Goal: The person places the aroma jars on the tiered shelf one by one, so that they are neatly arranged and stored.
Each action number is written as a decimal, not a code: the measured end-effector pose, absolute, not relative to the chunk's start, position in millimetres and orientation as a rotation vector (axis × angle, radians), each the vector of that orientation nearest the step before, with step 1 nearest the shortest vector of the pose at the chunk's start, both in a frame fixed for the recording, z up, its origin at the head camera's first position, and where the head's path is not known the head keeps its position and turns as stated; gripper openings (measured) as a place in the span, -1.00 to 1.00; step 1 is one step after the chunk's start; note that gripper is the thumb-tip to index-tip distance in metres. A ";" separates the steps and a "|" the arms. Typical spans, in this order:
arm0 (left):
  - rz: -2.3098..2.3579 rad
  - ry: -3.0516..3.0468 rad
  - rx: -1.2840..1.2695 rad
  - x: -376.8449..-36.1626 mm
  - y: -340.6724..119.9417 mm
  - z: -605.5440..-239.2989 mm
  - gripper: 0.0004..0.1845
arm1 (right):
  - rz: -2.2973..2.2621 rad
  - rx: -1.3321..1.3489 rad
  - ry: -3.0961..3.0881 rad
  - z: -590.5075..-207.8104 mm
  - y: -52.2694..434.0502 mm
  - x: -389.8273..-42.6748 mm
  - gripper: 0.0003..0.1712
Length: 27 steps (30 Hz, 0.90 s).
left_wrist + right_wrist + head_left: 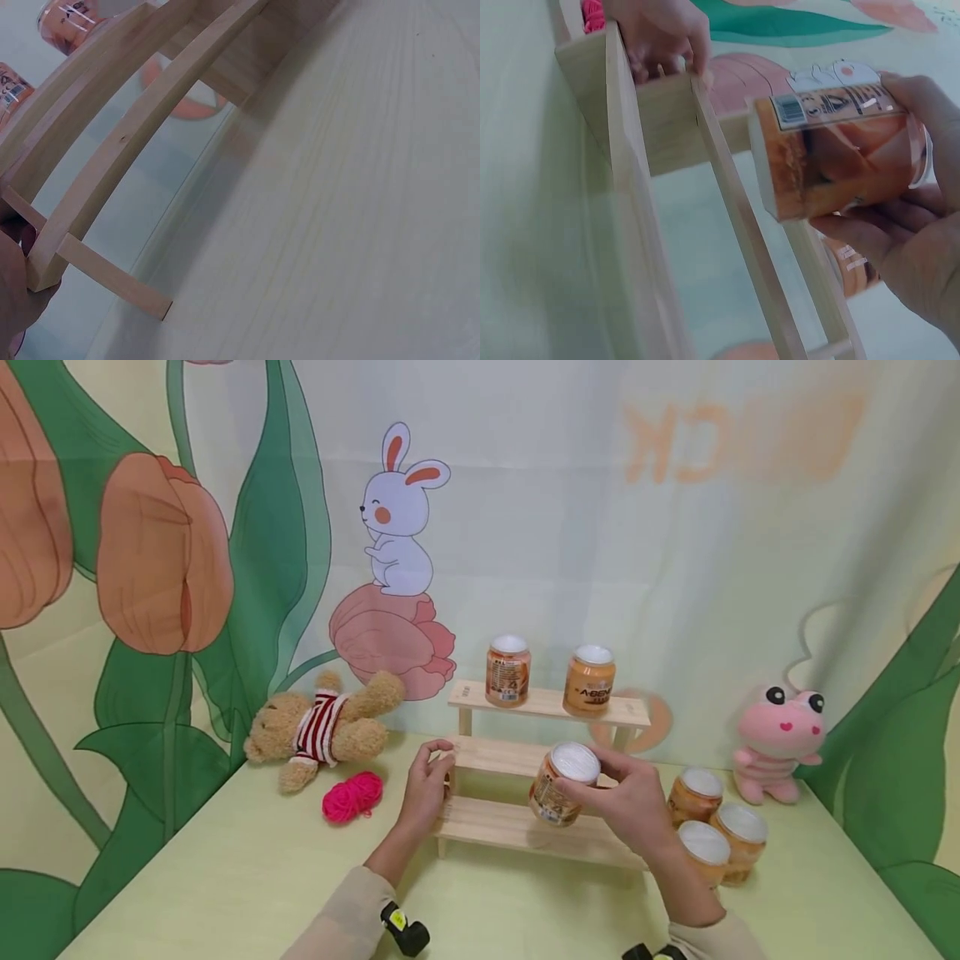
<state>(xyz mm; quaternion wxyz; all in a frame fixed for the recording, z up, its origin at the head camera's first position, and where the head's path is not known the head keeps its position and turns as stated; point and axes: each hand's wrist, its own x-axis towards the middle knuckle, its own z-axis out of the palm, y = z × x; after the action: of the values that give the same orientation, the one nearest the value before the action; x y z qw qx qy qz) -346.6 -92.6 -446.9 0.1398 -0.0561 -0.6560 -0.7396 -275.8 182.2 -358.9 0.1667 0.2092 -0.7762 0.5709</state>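
Observation:
My right hand (634, 802) grips an orange-labelled jar (551, 795) with a white lid, tilted in front of the lower tiers of a three-tier wooden shelf (480, 820). In the right wrist view, thumb and fingers wrap the lid end of this jar (847, 154), and its barcode shows. At the shelf's left end my left hand (426, 785) holds the middle tier, with its fingers curled at the board's edge (667, 90). On the top tier stand two similar jars, one at the left (507, 672) and one right of centre (589, 681).
Several more jars (741, 843) cluster on the table (247, 877) right of the shelf, close to my right forearm. A pink plush toy (780, 743) sits behind them. To the left lie a teddy bear (326, 731) and pink yarn (352, 797). A printed curtain (540, 527) hangs behind.

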 end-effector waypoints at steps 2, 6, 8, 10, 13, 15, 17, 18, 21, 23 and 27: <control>-2.150 -1.902 -0.171 -343.6 -92.5 -443.7 -0.76 | 1.592 0.551 -2.180 -359.7 170.8 -278.0 -0.46; -2.134 -1.934 -0.183 -330.8 -92.0 -431.7 -0.75 | 1.514 0.507 -2.167 -357.3 148.1 -284.2 -0.47; -2.118 -1.951 -0.179 -324.9 -91.6 -426.4 -0.75 | 1.504 0.494 -2.175 -353.7 138.1 -288.4 -0.46; -2.108 -1.955 -0.176 -321.9 -91.3 -423.0 -0.75 | 1.503 0.492 -2.180 -348.2 129.1 -294.0 -0.47; -2.110 -1.941 -0.191 -321.8 -90.9 -420.8 -0.76 | 1.507 0.494 -2.179 -339.8 117.7 -301.7 -0.50; -2.123 -1.930 -0.202 -322.9 -90.9 -421.1 -0.77 | 1.500 0.501 -2.182 -336.3 111.3 -306.1 -0.51; -2.140 -1.923 -0.207 -324.1 -91.3 -421.8 -0.77 | 1.491 0.499 -2.193 -334.5 105.9 -310.2 -0.52; -2.147 -1.921 -0.207 -324.4 -91.7 -422.1 -0.77 | 1.493 0.498 -2.197 -334.1 103.4 -312.6 -0.53; -2.155 -1.917 -0.203 -324.8 -92.6 -421.7 -0.76 | 1.495 0.498 -2.215 -334.1 97.0 -320.6 -0.55; -2.153 -1.915 -0.201 -325.4 -92.8 -422.0 -0.75 | 1.502 0.492 -2.229 -335.5 94.4 -326.1 -0.54; -2.161 -1.911 -0.182 -330.4 -92.8 -428.4 -0.76 | 1.491 0.470 -2.269 -340.0 94.0 -334.3 -0.52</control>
<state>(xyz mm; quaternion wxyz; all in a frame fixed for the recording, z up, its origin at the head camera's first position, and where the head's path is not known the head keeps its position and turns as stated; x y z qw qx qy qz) -330.4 -92.8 -428.4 0.1252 -0.0624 -0.6558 -0.7418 -334.3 94.0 -340.0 0.1917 0.1674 -0.8082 0.5311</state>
